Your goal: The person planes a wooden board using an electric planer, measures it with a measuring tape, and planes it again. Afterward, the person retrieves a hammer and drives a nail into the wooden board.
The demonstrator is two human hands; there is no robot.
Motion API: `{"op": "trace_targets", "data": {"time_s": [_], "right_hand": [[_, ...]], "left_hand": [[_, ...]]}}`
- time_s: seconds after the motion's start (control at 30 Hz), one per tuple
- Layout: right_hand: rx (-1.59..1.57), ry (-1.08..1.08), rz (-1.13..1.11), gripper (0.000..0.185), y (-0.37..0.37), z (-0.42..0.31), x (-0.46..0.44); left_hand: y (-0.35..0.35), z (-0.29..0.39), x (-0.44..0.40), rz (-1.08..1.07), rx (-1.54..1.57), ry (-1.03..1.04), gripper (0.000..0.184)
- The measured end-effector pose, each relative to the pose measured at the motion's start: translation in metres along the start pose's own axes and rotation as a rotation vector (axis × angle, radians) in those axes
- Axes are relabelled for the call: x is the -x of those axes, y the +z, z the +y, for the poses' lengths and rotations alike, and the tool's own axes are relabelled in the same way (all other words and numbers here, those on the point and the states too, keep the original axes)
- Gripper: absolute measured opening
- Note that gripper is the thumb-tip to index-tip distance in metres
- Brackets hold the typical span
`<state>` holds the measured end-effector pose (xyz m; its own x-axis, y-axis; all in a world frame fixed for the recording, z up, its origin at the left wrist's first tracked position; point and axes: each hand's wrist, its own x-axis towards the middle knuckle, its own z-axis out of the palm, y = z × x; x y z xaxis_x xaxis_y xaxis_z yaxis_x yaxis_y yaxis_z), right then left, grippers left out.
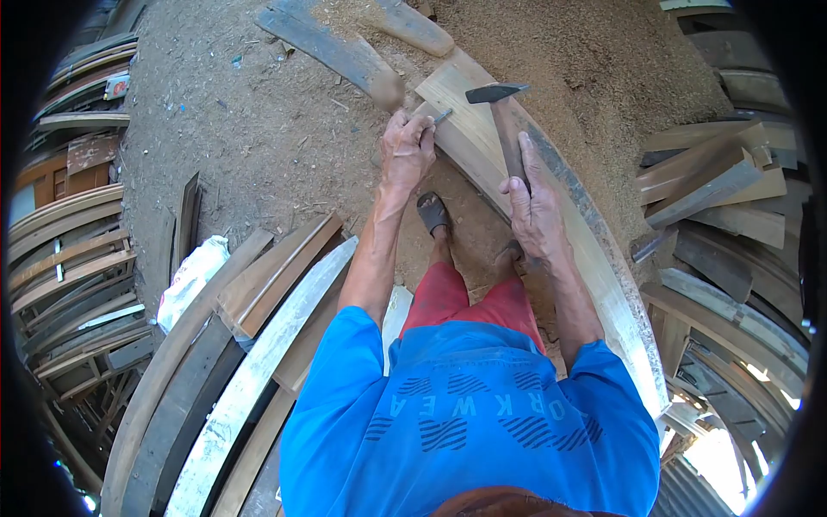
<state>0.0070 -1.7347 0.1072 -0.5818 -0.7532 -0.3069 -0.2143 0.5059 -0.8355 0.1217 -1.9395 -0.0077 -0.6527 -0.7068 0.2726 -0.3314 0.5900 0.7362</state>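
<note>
My left hand (pixel 407 151) is closed at the far end of a pale wooden board (pixel 472 129). A short, thin metal piece (pixel 443 115) sticks out from between its thumb and fingers, over the board; its other end is hidden in the hand. In my right hand (pixel 536 211) is a hammer (pixel 506 129), gripped by its wooden handle, with the dark metal head raised above the board. The thumb and forefinger lie along the handle. The board runs from the far end back past my right side.
Grey planks (pixel 332 43) dusted with sawdust lie beyond the board. Wood offcuts (pixel 706 172) are piled at right. Several long boards (pixel 258 379) and a white sack (pixel 194 276) stand at left. Sawdust and shavings cover the ground (pixel 250 129).
</note>
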Motion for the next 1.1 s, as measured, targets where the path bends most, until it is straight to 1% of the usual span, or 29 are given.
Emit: {"op": "trace_targets", "data": {"time_s": [0.17,0.27,0.33,0.47,0.57,0.67,0.77,0.83,0.9,0.97,1.07,1.1], "right_hand": [[0.046,-0.123,0.034,0.063,0.005,0.013,-0.012],[0.102,-0.104,0.004,0.063,0.006,0.015,-0.018],[0.117,-0.128,0.011,0.063,0.010,0.020,-0.021],[0.170,-0.132,0.002,0.062,0.012,0.019,-0.026],[0.329,-0.204,-0.010,0.062,0.017,0.030,-0.033],[0.455,-0.002,-0.191,0.063,0.012,0.022,-0.042],[0.302,-0.164,-0.057,0.063,0.003,0.001,-0.031],[0.148,-0.393,0.150,0.061,0.005,-0.012,-0.020],[0.150,-0.555,0.283,0.059,0.009,-0.005,-0.020],[0.314,-0.651,0.348,0.058,0.019,0.024,-0.027],[0.475,0.109,-0.289,0.057,-0.007,-0.011,-0.043],[0.366,-0.012,-0.152,0.058,-0.010,-0.020,-0.042]], "left_hand": [[-0.003,0.003,-0.001,-0.005,0.005,0.022,0.010],[-0.003,0.001,-0.001,0.001,0.006,0.055,0.011],[-0.002,0.000,-0.001,0.005,0.007,0.056,0.011],[-0.003,0.003,-0.001,-0.027,0.004,0.000,0.012],[-0.006,0.005,-0.002,-0.052,-0.019,-0.013,0.010],[-0.005,0.005,-0.002,-0.054,-0.031,-0.001,0.009],[-0.006,0.003,-0.001,-0.074,-0.033,-0.013,0.009],[-0.006,0.003,-0.001,-0.093,-0.030,-0.038,0.009],[-0.004,0.002,0.000,-0.065,-0.013,-0.012,0.009],[-0.002,0.000,0.000,-0.042,-0.017,0.020,0.009],[0.002,-0.002,-0.011,-0.018,-0.030,0.066,0.010],[0.001,-0.002,-0.014,-0.016,-0.025,0.068,0.010]]}}
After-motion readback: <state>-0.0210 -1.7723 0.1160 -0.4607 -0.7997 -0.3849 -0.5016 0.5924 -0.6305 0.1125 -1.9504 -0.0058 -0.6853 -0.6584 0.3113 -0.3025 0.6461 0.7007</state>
